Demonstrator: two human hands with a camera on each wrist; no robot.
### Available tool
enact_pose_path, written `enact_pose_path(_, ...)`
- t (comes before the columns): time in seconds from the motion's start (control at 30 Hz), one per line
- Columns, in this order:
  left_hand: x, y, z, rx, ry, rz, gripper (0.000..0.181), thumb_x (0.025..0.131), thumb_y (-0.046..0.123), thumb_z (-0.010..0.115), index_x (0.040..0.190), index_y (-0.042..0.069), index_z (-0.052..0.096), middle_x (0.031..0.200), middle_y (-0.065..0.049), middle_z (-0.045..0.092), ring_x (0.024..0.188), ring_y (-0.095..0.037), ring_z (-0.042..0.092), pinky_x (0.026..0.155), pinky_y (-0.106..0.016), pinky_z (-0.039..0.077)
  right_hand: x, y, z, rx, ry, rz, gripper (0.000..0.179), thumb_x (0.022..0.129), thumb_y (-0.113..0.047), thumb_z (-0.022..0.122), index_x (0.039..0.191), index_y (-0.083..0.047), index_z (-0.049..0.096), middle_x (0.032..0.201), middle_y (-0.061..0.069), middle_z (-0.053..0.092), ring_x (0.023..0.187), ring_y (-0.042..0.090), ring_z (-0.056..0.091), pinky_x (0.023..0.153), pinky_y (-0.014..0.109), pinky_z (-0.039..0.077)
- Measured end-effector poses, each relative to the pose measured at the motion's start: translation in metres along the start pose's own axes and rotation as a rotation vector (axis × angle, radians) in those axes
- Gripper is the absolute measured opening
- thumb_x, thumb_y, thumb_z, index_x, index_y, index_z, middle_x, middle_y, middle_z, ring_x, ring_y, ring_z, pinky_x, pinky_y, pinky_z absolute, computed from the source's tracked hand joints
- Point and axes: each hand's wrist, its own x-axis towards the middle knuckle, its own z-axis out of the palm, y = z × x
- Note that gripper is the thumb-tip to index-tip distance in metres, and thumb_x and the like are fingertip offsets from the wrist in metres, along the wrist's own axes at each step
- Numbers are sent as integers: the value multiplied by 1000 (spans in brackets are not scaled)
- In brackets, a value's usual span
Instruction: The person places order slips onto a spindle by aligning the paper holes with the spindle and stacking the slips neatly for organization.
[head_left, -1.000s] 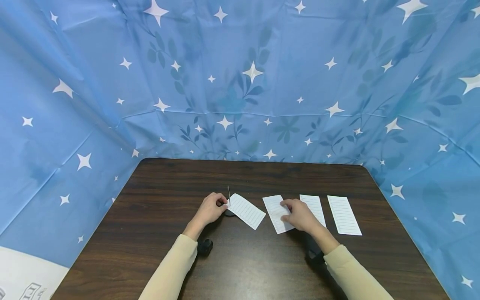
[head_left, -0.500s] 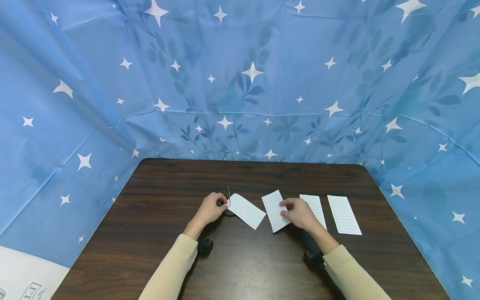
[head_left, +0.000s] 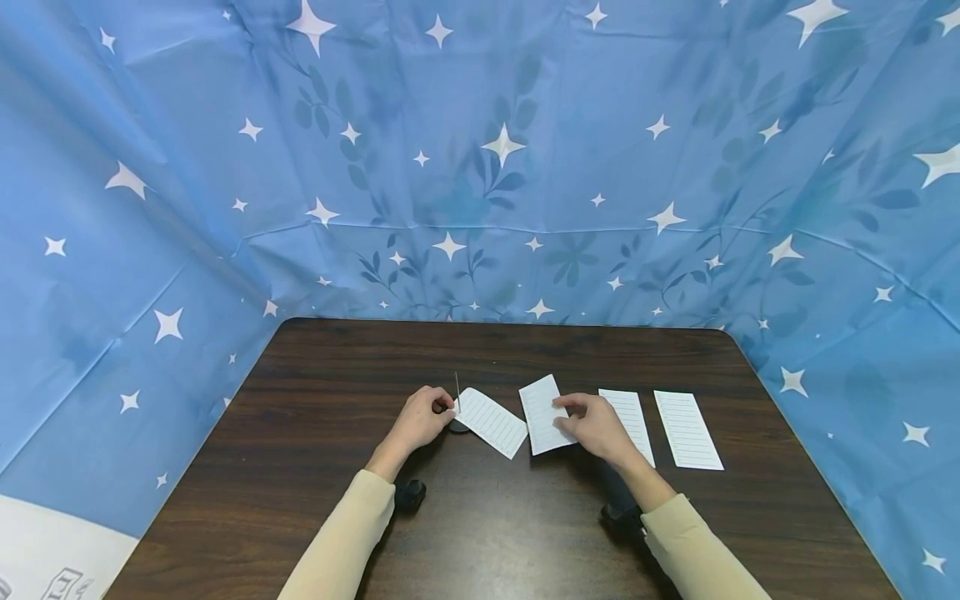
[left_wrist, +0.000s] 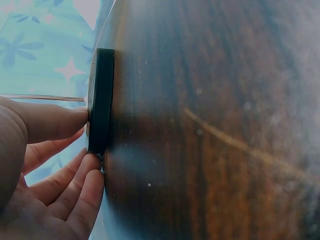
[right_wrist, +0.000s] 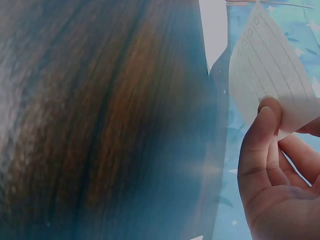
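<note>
My left hand steadies a bill spike, a thin upright rod on a round dark base. In the left wrist view the thumb presses on top of the base while the fingers curl at its rim. One lined paper slip lies against the spike, slanting to the right. My right hand pinches a second lined slip between thumb and fingers; the right wrist view shows it raised and bent, a row of small boxes along one side. In the head view its left edge reaches the slip at the spike.
Two more lined slips lie flat to the right, one partly behind the right hand, the other farther out. Below is a dark wood table; a blue star-patterned curtain hangs behind it.
The slip in my right hand has come up off the table and shifted left toward the spike, its far end tilting upward. The left hand and the spike have stayed put.
</note>
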Motion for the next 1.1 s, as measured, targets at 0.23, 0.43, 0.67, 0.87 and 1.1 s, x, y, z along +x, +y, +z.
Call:
enact_pose_path(0.23, -1, 1, 0, -6, -3, -4, 4, 92, 9, 73, 95, 9, 70, 98, -6, 61, 89, -21, 59, 80, -41, 50, -4, -3, -2, 48, -12, -6, 29, 89, -5, 74, 117, 1, 72, 90, 6, 68, 69, 17, 55, 58, 31, 44)
enact_pose_path(0.43, -1, 1, 1, -15, -4, 1, 4, 92, 9, 73, 94, 10, 70, 97, -6, 60, 88, -21, 59, 80, -41, 50, -5, -7, -2, 74, -8, -21, 30, 89, -7, 74, 118, 1, 72, 100, 11, 70, 73, 17, 57, 61, 30, 47)
enact_pose_path(0.67, 1, -3, 1, -16, 9, -8, 5, 92, 9, 73, 92, 11, 69, 97, -4, 60, 87, -19, 58, 79, -39, 50, -7, -15, -2, 87, -7, -25, 30, 90, -8, 74, 119, 0, 72, 111, 14, 70, 80, 19, 61, 66, 31, 50)
enact_pose_path(0.87, 2, -3, 0, -21, 5, -15, 5, 92, 9, 73, 92, 11, 69, 97, -5, 60, 88, -20, 58, 80, -40, 50, -7, -20, -2, 108, -2, -19, 30, 88, -7, 75, 118, -1, 72, 104, 12, 69, 77, 21, 58, 64, 31, 49)
enact_pose_path(1.1, 2, -2, 0, -16, 2, -19, 5, 91, 9, 73, 92, 11, 69, 96, -5, 60, 88, -20, 58, 79, -39, 49, -7, -25, -2, 130, -5, -52, 31, 89, -7, 75, 120, -1, 72, 117, 15, 70, 87, 21, 63, 73, 34, 52)
